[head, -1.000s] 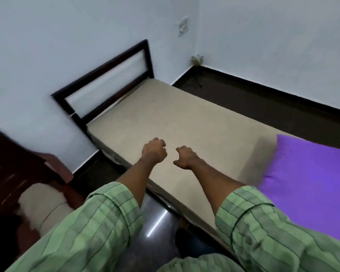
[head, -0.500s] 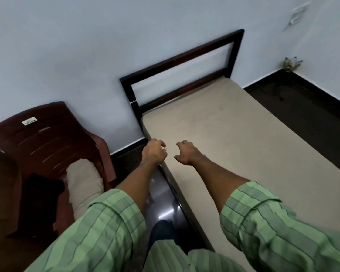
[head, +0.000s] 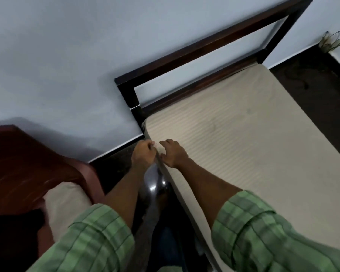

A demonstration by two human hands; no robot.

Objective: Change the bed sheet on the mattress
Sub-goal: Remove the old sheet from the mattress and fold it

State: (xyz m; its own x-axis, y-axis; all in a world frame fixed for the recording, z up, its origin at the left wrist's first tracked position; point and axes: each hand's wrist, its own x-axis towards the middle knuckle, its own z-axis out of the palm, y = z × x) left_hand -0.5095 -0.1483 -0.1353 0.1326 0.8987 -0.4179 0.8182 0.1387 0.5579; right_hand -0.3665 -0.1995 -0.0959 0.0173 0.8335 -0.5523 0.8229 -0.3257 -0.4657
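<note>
A beige striped bed sheet [head: 234,144] covers the mattress, which lies in a dark wooden bed frame with a headboard [head: 204,48] against the wall. Both my hands are at the near left corner of the mattress, close to the headboard. My left hand [head: 144,154] pinches the sheet's edge at the side of the mattress. Just to its right, my right hand [head: 172,154] has its fingers curled on the sheet on top, with the thumb at the edge.
A dark red plastic chair [head: 28,163] stands left of the bed with a beige cushion [head: 67,203] and a black cloth [head: 14,228] on it. Dark glossy floor [head: 322,91] runs along both sides of the bed. A small object [head: 332,42] lies in the far corner.
My view swung left toward the headboard and the purple cloth left the frame. Both hands moved from above the mattress to its near left corner and closed on the sheet's edge.
</note>
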